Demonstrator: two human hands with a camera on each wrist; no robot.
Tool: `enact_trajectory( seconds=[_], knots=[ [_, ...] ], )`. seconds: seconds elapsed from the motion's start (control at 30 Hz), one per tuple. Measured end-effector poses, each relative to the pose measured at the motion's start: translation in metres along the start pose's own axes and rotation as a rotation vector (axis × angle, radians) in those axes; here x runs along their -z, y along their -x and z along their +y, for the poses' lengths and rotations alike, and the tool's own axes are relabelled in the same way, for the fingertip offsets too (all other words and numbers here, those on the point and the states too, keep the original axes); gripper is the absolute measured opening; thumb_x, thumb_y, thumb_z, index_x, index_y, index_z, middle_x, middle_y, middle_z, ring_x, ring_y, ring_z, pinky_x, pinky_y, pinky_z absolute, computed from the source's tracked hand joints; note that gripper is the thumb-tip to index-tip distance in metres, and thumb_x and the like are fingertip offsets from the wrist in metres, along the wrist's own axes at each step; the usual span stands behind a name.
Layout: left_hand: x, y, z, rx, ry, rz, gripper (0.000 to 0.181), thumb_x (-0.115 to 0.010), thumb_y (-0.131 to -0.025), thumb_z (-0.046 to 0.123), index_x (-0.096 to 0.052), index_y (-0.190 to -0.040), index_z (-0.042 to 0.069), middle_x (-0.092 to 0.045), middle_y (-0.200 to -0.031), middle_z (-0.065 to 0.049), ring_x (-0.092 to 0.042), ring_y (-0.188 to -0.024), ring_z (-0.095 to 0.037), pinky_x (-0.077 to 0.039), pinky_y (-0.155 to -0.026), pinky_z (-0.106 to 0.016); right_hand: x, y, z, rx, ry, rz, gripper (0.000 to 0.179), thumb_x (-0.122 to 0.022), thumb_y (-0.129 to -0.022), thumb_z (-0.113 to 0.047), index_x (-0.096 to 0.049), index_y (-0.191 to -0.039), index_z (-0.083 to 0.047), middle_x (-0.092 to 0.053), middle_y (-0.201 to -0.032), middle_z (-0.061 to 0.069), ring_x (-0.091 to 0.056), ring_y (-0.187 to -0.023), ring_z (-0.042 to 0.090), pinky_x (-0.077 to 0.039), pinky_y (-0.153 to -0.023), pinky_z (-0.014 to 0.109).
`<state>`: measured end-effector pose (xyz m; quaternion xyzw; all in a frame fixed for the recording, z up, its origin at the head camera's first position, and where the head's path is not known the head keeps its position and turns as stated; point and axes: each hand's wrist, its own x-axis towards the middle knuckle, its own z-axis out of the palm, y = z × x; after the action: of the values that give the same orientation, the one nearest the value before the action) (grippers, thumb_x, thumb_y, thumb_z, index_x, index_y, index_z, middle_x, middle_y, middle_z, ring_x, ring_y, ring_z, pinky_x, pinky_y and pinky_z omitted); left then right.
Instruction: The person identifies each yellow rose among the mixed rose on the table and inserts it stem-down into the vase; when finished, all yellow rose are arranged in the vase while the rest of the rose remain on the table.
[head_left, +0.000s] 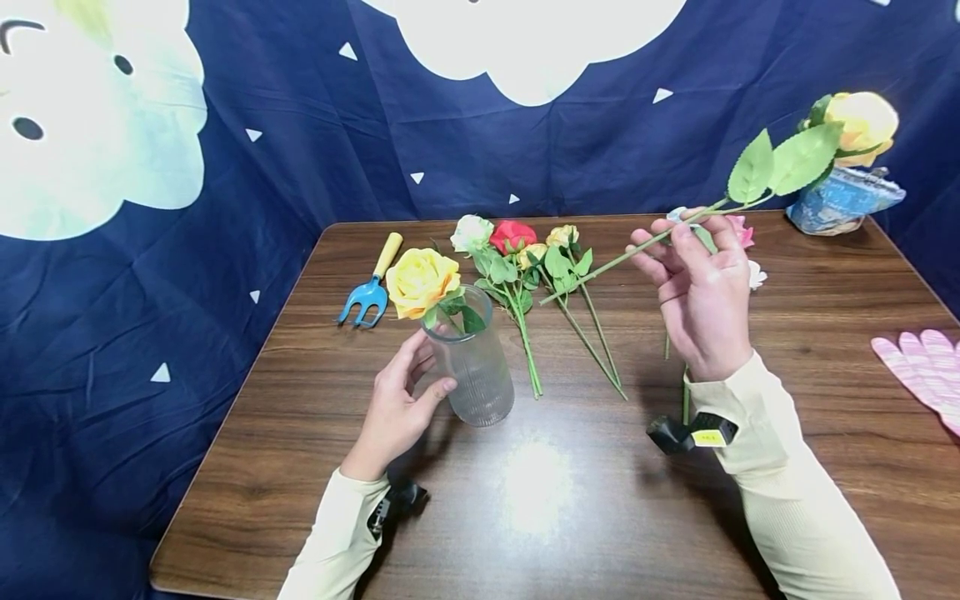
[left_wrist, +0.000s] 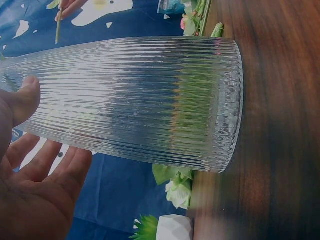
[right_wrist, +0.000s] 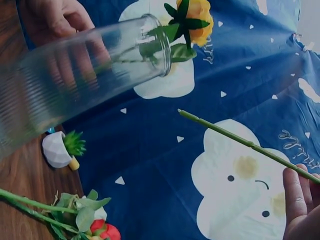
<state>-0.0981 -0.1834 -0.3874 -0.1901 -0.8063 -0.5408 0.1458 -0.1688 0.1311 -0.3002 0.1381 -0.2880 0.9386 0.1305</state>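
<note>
My left hand [head_left: 401, 404] holds a clear ribbed glass vase [head_left: 483, 379] from its left side, thumb in front and fingers behind. A large yellow rose [head_left: 422, 282] stands in the vase, its bloom leaning left over the rim. To the right, my right hand [head_left: 705, 292] is raised above the table and pinches the stem of another yellow rose [head_left: 862, 125] between thumb and fingers. That rose's bloom points up and right, and its bare stem end [right_wrist: 187, 115] points toward the vase. In the left wrist view the vase's base [left_wrist: 230, 105] is right at the tabletop.
Behind the vase lie a white rose [head_left: 472, 233], a red rose [head_left: 513, 236] and small yellow roses [head_left: 562, 237]. A blue hand fork [head_left: 366, 300] lies left, a pink striped glove [head_left: 918, 371] right. A blue bag [head_left: 843, 200] stands back right. A potted succulent [right_wrist: 55, 150] shows in the right wrist view.
</note>
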Motion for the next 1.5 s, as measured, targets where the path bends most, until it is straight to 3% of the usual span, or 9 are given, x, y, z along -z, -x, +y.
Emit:
enact_trajectory(
  seconds=[0.17, 0.27, 0.33, 0.47, 0.77, 1.0, 1.5],
  knots=[
    [0.000, -0.001, 0.001, -0.001, -0.017, -0.007, 0.072, -0.074, -0.085, -0.016, -0.042, -0.149, -0.009, -0.057, -0.140, -0.029, -0.059, -0.126, -0.042, -0.050, -0.109, -0.027, -0.004, 0.003, -0.001, 0.025, 0.117, 0.012, 0.013, -0.050, -0.105, 0.006, -0.061, -0.103, -0.002, -0.074, -0.091, 0.013, -0.076, -0.081, 0.025, -0.066, -0.076, 0.034],
    [0.000, -0.001, 0.001, -0.005, -0.024, -0.011, 0.072, -0.074, -0.085, -0.016, -0.042, -0.150, -0.009, -0.057, -0.141, -0.029, -0.059, -0.126, -0.042, -0.049, -0.110, -0.027, -0.006, 0.006, -0.001, 0.027, 0.104, -0.001, 0.010, -0.053, -0.104, 0.005, -0.062, -0.104, 0.000, -0.074, -0.091, 0.014, -0.076, -0.081, 0.026, -0.066, -0.076, 0.035],
    [-0.001, -0.001, 0.001, -0.009, -0.017, -0.011, 0.072, -0.073, -0.085, -0.016, -0.042, -0.149, -0.010, -0.057, -0.141, -0.030, -0.058, -0.126, -0.043, -0.047, -0.109, -0.019, -0.007, 0.007, -0.001, 0.027, 0.088, -0.013, 0.008, -0.055, -0.103, 0.005, -0.062, -0.104, 0.002, -0.074, -0.090, 0.015, -0.076, -0.081, 0.027, -0.066, -0.076, 0.035],
    [-0.001, -0.002, 0.000, -0.015, -0.011, -0.006, 0.072, -0.073, -0.084, -0.018, -0.042, -0.149, -0.011, -0.056, -0.141, -0.032, -0.058, -0.125, -0.045, -0.046, -0.108, -0.015, -0.009, 0.009, 0.000, 0.025, 0.063, -0.037, 0.006, -0.058, -0.102, 0.004, -0.063, -0.103, 0.002, -0.075, -0.090, 0.017, -0.077, -0.082, 0.028, -0.066, -0.076, 0.035],
    [-0.001, -0.001, -0.001, -0.008, -0.028, -0.006, 0.072, -0.074, -0.085, -0.016, -0.043, -0.149, -0.010, -0.056, -0.142, -0.029, -0.059, -0.126, -0.041, -0.049, -0.110, -0.029, -0.015, 0.015, -0.001, 0.031, 0.078, -0.071, 0.005, -0.060, -0.102, 0.002, -0.062, -0.106, 0.001, -0.075, -0.092, 0.016, -0.077, -0.083, 0.028, -0.066, -0.077, 0.034],
    [0.000, 0.001, -0.001, -0.009, -0.003, 0.002, 0.072, -0.073, -0.085, -0.017, -0.043, -0.149, -0.009, -0.056, -0.142, -0.030, -0.058, -0.126, -0.042, -0.047, -0.109, -0.018, -0.019, 0.020, 0.001, 0.027, 0.083, -0.101, 0.004, -0.061, -0.102, 0.001, -0.062, -0.105, 0.002, -0.076, -0.095, 0.016, -0.076, -0.086, 0.027, -0.066, -0.079, 0.033],
    [0.000, 0.001, -0.001, -0.009, -0.010, -0.003, 0.071, -0.073, -0.084, -0.018, -0.043, -0.149, -0.010, -0.056, -0.143, -0.030, -0.058, -0.126, -0.042, -0.046, -0.109, -0.017, -0.024, 0.028, 0.002, 0.020, 0.127, -0.096, 0.005, -0.060, -0.102, 0.000, -0.061, -0.107, 0.000, -0.076, -0.096, 0.015, -0.076, -0.088, 0.024, -0.065, -0.081, 0.032]
  ],
)
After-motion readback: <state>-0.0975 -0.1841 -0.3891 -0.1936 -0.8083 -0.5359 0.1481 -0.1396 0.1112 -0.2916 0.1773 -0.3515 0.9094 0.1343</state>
